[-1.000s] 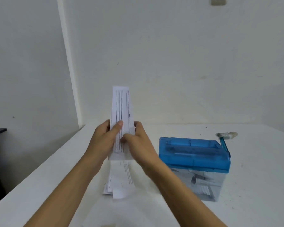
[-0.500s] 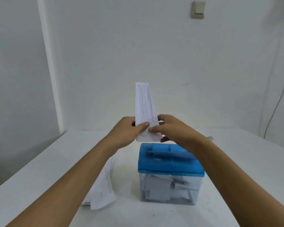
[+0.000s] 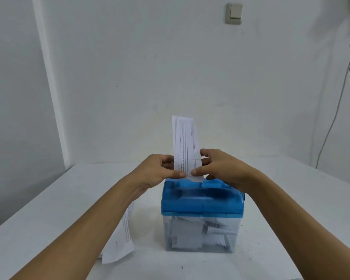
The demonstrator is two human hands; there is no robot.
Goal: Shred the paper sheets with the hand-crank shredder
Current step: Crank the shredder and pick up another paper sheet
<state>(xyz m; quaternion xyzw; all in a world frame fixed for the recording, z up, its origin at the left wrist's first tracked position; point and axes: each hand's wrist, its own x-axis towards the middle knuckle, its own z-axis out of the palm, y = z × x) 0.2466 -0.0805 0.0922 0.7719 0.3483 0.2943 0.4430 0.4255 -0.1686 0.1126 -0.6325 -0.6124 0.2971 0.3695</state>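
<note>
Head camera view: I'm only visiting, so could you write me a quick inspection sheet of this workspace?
Surface: white table.
Job's things: folded paper sheet held upright, lower edge at the top of the blue-lidded shredder; its clear bin holds paper scraps; spare sheets lie to its left.
Clutter: tiny specks by the shredder.
Grippers: left hand and right hand both pinch the folded sheet's lower end.
Cables: one thin cable hangs down the right wall.
Surroundings: white walls, wall switch high up.
</note>
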